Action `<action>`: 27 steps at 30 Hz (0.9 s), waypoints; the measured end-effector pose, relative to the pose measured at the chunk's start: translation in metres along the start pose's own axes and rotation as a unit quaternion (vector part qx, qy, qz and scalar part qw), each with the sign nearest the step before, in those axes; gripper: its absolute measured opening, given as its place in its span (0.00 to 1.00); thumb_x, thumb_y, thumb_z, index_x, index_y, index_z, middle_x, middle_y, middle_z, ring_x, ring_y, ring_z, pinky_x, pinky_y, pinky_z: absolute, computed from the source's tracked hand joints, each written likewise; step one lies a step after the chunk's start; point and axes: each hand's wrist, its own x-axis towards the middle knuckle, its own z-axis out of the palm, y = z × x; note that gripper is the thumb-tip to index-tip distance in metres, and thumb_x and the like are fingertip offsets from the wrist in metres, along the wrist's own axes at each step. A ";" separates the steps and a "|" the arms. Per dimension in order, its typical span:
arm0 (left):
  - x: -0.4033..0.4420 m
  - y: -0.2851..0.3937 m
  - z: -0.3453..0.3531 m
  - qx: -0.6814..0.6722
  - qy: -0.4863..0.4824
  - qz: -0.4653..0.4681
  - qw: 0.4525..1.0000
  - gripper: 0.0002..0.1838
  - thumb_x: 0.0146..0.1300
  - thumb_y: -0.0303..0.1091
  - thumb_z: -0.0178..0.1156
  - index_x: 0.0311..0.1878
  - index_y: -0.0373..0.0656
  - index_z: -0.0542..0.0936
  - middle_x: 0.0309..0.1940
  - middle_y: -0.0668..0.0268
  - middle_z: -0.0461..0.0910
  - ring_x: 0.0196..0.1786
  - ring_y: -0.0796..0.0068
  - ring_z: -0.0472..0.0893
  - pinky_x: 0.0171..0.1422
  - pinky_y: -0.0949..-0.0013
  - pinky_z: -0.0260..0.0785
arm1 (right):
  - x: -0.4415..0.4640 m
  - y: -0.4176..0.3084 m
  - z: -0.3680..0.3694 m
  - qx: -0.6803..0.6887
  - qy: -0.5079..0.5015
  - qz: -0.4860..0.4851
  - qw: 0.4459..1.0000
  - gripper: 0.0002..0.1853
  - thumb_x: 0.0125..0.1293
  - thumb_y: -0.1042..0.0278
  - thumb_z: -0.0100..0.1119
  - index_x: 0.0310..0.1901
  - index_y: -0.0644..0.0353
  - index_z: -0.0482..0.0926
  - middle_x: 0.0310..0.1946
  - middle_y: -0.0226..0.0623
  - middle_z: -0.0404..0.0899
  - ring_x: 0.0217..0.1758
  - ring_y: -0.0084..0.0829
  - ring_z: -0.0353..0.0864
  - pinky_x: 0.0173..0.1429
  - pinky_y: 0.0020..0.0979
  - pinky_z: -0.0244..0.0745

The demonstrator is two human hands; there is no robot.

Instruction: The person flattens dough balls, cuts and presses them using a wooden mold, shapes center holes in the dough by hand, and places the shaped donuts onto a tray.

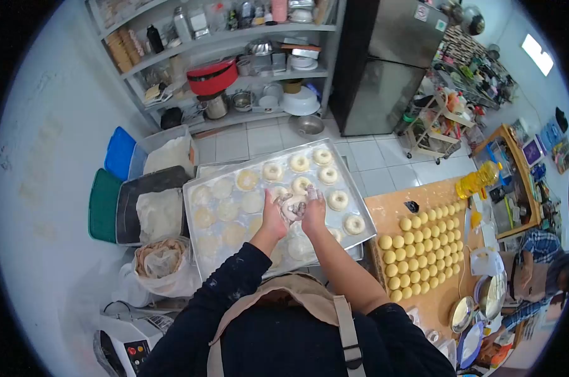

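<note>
Between my left hand [274, 217] and my right hand [314, 212] is a piece of pale ring-shaped dough [293, 206], held just above a large metal tray [362, 210]. Flour whitens the fingers of both hands, which curl around the dough from either side. On the tray's right part sit several dough rings, one of them a dough ring [338, 200] near the right edge. Flat floury rounds, such as a dough round [204, 218], cover its left part. My forearms hide some of the near pieces.
To the right, a wooden table [375, 210] bears rows of dough balls [416, 251] and an oil bottle [478, 180]. Flour bins [122, 210] and a plastic bag [162, 267] stand left. Shelves [234, 31] and a fridge [391, 69] are behind. Another person [539, 264] works far right.
</note>
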 end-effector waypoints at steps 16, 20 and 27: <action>0.032 0.012 -0.037 0.411 0.044 0.061 0.908 0.32 0.72 0.61 0.38 0.54 0.41 0.75 0.44 0.62 0.80 0.49 0.72 0.80 0.52 0.68 0.71 | 0.031 0.040 -0.013 -0.316 -0.133 -0.056 0.938 0.26 0.66 0.68 0.42 0.66 0.66 0.62 0.38 0.42 0.76 0.38 0.30 0.78 0.37 0.31 0.75; 0.022 0.008 -0.019 0.235 0.097 0.009 0.967 0.33 0.72 0.61 0.38 0.55 0.39 0.75 0.43 0.61 0.81 0.49 0.71 0.80 0.51 0.69 0.71 | 0.030 0.050 -0.013 -0.103 -0.071 -0.012 0.992 0.26 0.66 0.69 0.44 0.66 0.66 0.62 0.40 0.42 0.77 0.43 0.30 0.78 0.43 0.31 0.76; 0.053 0.002 -0.053 0.168 0.019 -0.013 0.985 0.34 0.69 0.65 0.40 0.59 0.44 0.72 0.45 0.63 0.80 0.45 0.69 0.81 0.53 0.65 0.73 | 0.036 0.050 -0.021 -0.210 -0.123 -0.042 0.969 0.26 0.61 0.77 0.45 0.64 0.66 0.64 0.52 0.52 0.75 0.58 0.42 0.74 0.61 0.34 0.70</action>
